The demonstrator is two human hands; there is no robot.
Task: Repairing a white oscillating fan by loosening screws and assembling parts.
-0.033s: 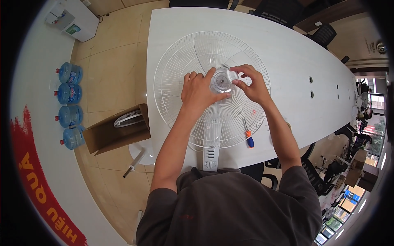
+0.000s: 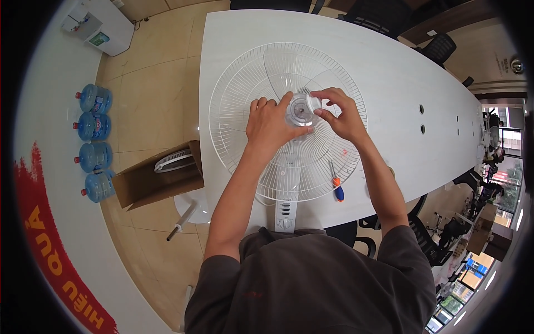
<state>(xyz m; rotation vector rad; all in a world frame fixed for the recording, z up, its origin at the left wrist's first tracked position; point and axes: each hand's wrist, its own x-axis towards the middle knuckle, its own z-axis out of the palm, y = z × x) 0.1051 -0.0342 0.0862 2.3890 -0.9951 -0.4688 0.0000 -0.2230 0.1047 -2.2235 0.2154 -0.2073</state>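
Note:
A fan with clear blades [image 2: 275, 72] lies face up on the white table, its round wire guard [image 2: 228, 133] spread beneath the blades. My left hand [image 2: 270, 123] grips the clear blade hub [image 2: 301, 110], thumb on the near side and fingers on the far side. Between the thumb and fingers of my right hand [image 2: 344, 116] is a small round whitish cap [image 2: 315, 104], tilted at the hub's right edge. Whether the cap touches the hub I cannot tell. The fan's white control panel [image 2: 285, 214] with buttons and a knob points toward me.
A screwdriver [image 2: 338, 189] with an orange and blue handle lies beside the guard. Left of the table [image 2: 389, 72] are a cardboard box [image 2: 130, 181] with a white grille inside, a stand base with a pole [image 2: 186, 217], and several water bottles [image 2: 93, 128]. Chairs surround the table.

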